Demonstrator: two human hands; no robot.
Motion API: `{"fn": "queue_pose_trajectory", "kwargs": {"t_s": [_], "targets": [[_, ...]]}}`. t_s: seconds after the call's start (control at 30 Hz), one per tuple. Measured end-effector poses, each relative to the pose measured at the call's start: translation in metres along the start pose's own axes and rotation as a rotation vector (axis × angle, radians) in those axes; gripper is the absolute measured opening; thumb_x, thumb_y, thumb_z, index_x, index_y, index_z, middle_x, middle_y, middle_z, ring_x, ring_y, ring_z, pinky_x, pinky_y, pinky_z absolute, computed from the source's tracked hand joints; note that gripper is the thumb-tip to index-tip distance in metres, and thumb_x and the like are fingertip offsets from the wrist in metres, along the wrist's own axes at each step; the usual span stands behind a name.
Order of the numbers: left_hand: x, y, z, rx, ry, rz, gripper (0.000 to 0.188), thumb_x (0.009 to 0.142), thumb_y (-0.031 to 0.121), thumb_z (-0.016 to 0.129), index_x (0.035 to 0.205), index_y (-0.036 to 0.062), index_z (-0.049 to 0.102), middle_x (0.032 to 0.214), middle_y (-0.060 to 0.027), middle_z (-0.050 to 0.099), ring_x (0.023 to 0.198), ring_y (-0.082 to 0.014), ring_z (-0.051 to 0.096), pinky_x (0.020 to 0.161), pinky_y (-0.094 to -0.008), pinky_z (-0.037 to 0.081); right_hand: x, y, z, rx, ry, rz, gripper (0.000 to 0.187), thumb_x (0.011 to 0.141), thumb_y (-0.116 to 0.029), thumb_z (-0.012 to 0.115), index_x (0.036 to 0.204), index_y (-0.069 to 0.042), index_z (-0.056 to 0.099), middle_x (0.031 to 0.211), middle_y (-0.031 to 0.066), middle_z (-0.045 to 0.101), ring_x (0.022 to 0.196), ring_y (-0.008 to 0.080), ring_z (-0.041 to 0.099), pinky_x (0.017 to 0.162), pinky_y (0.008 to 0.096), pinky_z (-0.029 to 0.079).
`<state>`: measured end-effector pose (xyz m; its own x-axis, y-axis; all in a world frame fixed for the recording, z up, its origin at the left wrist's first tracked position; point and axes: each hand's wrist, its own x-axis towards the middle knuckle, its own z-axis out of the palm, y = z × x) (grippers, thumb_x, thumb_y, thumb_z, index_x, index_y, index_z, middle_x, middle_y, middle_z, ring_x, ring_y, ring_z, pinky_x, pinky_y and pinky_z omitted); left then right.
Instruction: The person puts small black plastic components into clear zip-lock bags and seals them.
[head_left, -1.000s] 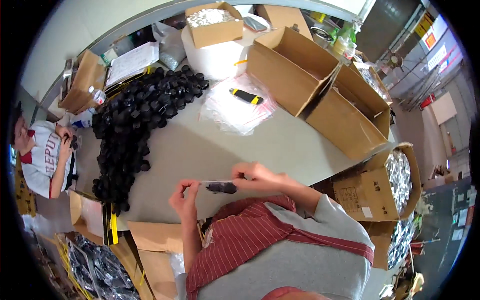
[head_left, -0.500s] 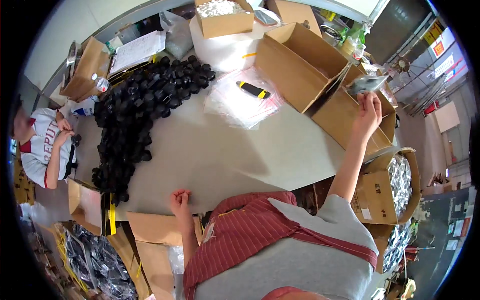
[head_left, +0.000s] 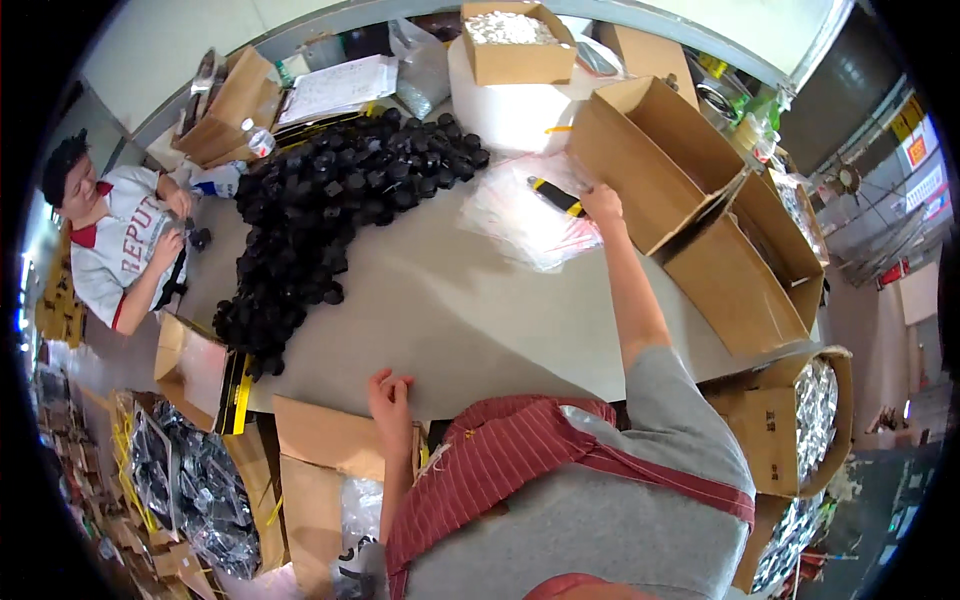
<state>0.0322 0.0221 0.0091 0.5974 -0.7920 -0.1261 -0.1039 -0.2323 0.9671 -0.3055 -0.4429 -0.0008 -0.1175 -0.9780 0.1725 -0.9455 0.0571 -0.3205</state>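
My right hand [head_left: 603, 204] is at the right edge of a pile of clear plastic bags [head_left: 510, 220], beside a yellow-and-black utility knife [head_left: 556, 197]. Its fingers are bent together, and whatever lies between them is hidden. Near the table's front edge hovers my left hand [head_left: 391, 393], empty, its fingers loosely curled and apart. A large heap of black round-edged plastic parts [head_left: 330, 200] covers the left and back of the table [head_left: 430, 310].
Open cardboard boxes [head_left: 735, 285] stand on the right. A box of small white pieces [head_left: 515, 62] sits at the back. A co-worker [head_left: 130, 235] handles a black part at the left. Cartons of bagged parts [head_left: 815, 420] flank the table, and an open carton [head_left: 320, 440] is beside my left forearm.
My right hand has moved left from the cardboard boxes to the plastic bags. The grey packet it held is no longer in it. My left hand's fingers have loosened; the view has shifted.
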Motion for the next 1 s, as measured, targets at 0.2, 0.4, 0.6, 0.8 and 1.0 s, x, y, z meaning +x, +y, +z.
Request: {"fn": "queue_pose_trajectory", "kwargs": {"t_s": [0.2, 0.4, 0.6, 0.8, 1.0], "targets": [[-0.017, 0.006, 0.012, -0.263, 0.132, -0.003, 0.034, 0.098, 0.004, 0.051, 0.13, -0.0035, 0.042, 0.101, -0.0115, 0.067, 0.099, -0.0154, 0.061, 0.093, -0.029, 0.046, 0.01, 0.031, -0.007, 1.293, 0.081, 0.284, 0.035, 0.083, -0.021, 0.063, 0.111, -0.003, 0.072, 0.082, 0.0067, 0.069, 0.061, 0.0166, 0.06, 0.054, 0.0278, 0.047], [-0.007, -0.01, 0.017, -0.198, 0.151, 0.033, 0.039, 0.097, 0.008, 0.057, 0.132, 0.0, 0.043, 0.11, -0.0107, 0.062, 0.103, -0.0176, 0.059, 0.095, -0.0325, 0.046, -0.089, -0.068, -0.109, 1.532, 0.065, -0.002, 0.031, 0.09, -0.017, 0.064, 0.114, 0.003, 0.069, 0.107, 0.0079, 0.068, 0.101, 0.0165, 0.059, 0.092, 0.0289, 0.043], [0.031, 0.039, 0.042, 0.215, 0.066, 0.347, 0.084, 0.073, 0.017, 0.081, 0.144, 0.0015, 0.038, 0.139, -0.016, 0.048, 0.13, -0.0319, 0.044, 0.104, -0.0428, 0.04, -0.234, -0.106, -0.121, 1.401, -0.43, -0.404, 0.034, 0.092, -0.019, 0.062, 0.119, 0.001, 0.067, 0.129, 0.0123, 0.061, 0.126, 0.0235, 0.049, 0.109, 0.0384, 0.034], [0.045, 0.09, 0.028, 0.274, 0.135, 0.584, 0.069, 0.075, 0.02, 0.082, 0.135, 0.0045, 0.051, 0.135, -0.0132, 0.053, 0.123, -0.0259, 0.05, 0.1, -0.0384, 0.043, -0.302, -0.118, -0.108, 1.904, -1.145, -0.057, 0.045, 0.097, -0.023, 0.058, 0.129, 0.008, 0.056, 0.126, 0.0176, 0.062, 0.117, 0.0249, 0.056, 0.104, 0.0397, 0.042], [0.035, 0.074, 0.022, -0.402, -0.134, 0.055, 0.018, 0.087, 0.014, 0.07, 0.101, 0.0029, 0.068, 0.085, 0.0006, 0.067, 0.08, -0.0084, 0.06, 0.077, -0.0238, 0.047, -0.294, -0.122, -0.08, 1.216, -0.952, -0.222, 0.034, 0.097, -0.019, 0.061, 0.125, 0.0, 0.058, 0.112, 0.0097, 0.067, 0.103, 0.0167, 0.062, 0.093, 0.0328, 0.048]]}}
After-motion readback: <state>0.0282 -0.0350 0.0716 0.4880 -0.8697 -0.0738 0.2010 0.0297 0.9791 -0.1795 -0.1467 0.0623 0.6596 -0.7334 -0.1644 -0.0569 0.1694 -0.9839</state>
